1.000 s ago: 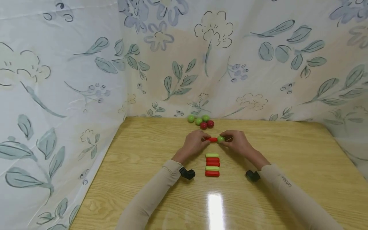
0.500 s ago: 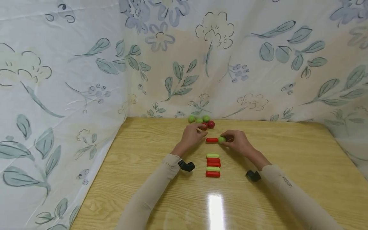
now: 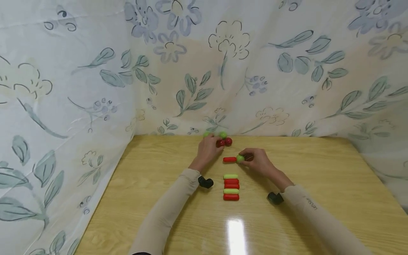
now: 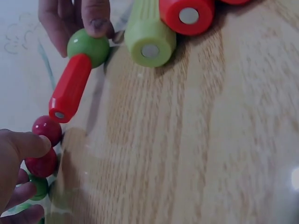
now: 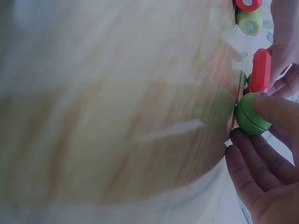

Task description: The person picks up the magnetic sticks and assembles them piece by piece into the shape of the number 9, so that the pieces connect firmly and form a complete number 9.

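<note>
My right hand (image 3: 256,161) pinches a green ball (image 5: 252,114) between thumb and fingers. A red magnetic stick (image 4: 70,88) with a metal disc in its free end is joined to that ball and points left. Farther back, my left hand (image 3: 207,150) has its thumb and a finger around a red ball (image 4: 41,162) in the small cluster. A second red ball (image 3: 228,141) is right beside it. Green balls (image 3: 223,135) sit behind, partly hidden by the left hand.
Nearer the person, several red sticks (image 3: 231,197) and yellow-green sticks (image 3: 231,176) lie side by side in a stack-like row on the wooden table (image 3: 153,198). A floral cloth (image 3: 191,71) hangs behind the table's back edge. Each wrist bears a black camera (image 3: 205,182).
My left hand has let go of the red stick and moved back to the red balls. My right hand keeps the green ball, with the red stick attached. The head view has shifted slightly.
</note>
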`<control>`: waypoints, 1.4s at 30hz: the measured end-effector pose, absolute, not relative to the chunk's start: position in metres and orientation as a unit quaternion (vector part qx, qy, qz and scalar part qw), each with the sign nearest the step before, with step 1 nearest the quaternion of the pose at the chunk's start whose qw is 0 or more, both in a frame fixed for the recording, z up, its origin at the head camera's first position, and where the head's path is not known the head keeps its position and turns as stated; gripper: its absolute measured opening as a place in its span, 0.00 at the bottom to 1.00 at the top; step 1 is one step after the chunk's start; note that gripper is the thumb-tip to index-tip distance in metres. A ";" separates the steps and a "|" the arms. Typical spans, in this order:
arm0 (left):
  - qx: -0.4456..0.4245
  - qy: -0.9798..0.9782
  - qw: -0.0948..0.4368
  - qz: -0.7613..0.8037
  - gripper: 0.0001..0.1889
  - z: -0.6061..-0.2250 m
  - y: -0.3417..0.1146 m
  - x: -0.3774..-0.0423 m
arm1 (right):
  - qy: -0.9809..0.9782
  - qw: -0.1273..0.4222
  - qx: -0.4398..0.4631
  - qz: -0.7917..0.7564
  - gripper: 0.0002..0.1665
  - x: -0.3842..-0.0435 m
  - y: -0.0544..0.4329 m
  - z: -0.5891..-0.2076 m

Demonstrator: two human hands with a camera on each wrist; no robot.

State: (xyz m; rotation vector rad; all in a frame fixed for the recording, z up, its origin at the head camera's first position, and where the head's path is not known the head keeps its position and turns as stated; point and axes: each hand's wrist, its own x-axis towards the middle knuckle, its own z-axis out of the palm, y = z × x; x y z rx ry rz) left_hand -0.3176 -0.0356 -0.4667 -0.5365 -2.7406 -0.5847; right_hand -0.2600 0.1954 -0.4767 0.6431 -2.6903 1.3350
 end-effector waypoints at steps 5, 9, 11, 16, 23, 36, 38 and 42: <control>-0.180 -0.954 0.155 -0.185 0.15 -0.469 -0.032 -0.318 | -0.878 0.029 0.205 0.431 0.14 -0.259 0.196 -0.476; -0.175 -0.957 0.152 -0.177 0.14 -0.471 -0.030 -0.319 | -0.879 0.031 0.206 0.429 0.14 -0.259 0.194 -0.477; -0.171 -0.959 0.147 -0.175 0.13 -0.472 -0.031 -0.319 | -0.881 0.030 0.205 0.426 0.13 -0.260 0.193 -0.478; -0.166 -0.959 0.135 -0.187 0.12 -0.473 -0.032 -0.317 | -0.882 0.026 0.201 0.425 0.13 -0.260 0.191 -0.478; -0.163 -0.943 0.108 -0.270 0.12 -0.476 -0.039 -0.307 | -0.880 0.034 0.210 0.425 0.13 -0.259 0.192 -0.475; -0.173 -0.883 0.026 -0.435 0.20 -0.478 -0.069 -0.287 | -0.885 0.029 0.197 0.420 0.14 -0.261 0.196 -0.476; -0.184 -0.881 0.016 -0.435 0.18 -0.477 -0.070 -0.284 | -0.886 0.028 0.193 0.419 0.14 -0.262 0.196 -0.475; -0.208 -0.883 0.006 -0.421 0.16 -0.475 -0.071 -0.278 | -0.887 0.025 0.190 0.420 0.14 -0.262 0.195 -0.474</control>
